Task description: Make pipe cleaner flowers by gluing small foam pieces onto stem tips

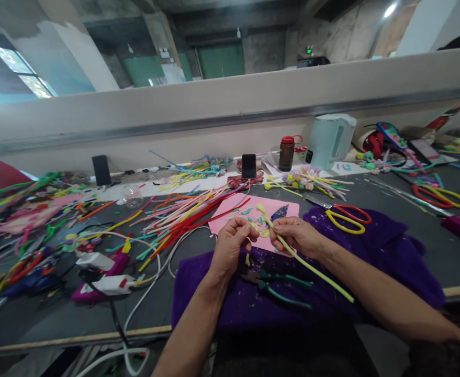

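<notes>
— What is held?
— A yellow pipe cleaner (pixel 308 264) is pinched by the left hand (pixel 230 243) and right hand (pixel 298 235), above the purple cloth (pixel 371 262).
— And the pliers (pixel 277 285)?
— Left lying, seemingly untouched.

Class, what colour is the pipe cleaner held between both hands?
Pale yellow-green pipe cleaner, seen in the head view.

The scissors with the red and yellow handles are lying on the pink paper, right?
Not quite. In the head view, the scissors with the red and yellow handles lie on the purple cloth, to the right of the pink paper, not on it.
</notes>
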`<move>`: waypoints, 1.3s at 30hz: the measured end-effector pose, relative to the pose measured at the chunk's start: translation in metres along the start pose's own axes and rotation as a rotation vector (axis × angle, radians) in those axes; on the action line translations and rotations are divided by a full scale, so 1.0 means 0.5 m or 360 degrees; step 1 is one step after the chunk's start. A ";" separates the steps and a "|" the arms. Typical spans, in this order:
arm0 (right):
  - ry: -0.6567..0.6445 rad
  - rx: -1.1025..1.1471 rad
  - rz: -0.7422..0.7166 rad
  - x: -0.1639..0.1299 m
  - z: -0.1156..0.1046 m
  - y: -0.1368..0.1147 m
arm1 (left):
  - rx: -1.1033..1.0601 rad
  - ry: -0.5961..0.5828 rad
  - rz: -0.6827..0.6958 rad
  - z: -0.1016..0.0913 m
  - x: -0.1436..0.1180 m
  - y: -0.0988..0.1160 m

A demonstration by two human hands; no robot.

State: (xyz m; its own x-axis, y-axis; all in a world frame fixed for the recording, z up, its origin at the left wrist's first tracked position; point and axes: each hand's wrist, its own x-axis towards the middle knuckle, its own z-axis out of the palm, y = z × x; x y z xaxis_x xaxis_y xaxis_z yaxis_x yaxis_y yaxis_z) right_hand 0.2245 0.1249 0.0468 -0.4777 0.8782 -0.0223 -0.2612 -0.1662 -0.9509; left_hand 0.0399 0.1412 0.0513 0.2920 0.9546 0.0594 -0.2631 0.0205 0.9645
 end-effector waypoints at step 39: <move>0.0467 -0.0217 -0.0421 0.009 0.042 0.016 | 0.0151 -0.0162 -0.0264 0.018 -0.003 -0.018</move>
State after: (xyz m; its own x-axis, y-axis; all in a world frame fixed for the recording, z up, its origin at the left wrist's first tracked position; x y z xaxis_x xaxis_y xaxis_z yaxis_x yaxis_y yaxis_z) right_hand 0.2028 0.1184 0.0456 -0.1447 0.9764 0.1602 -0.2203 0.1260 -0.9673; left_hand 0.0500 0.1368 0.0449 0.4165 0.9055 -0.0810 -0.1175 0.1419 0.9829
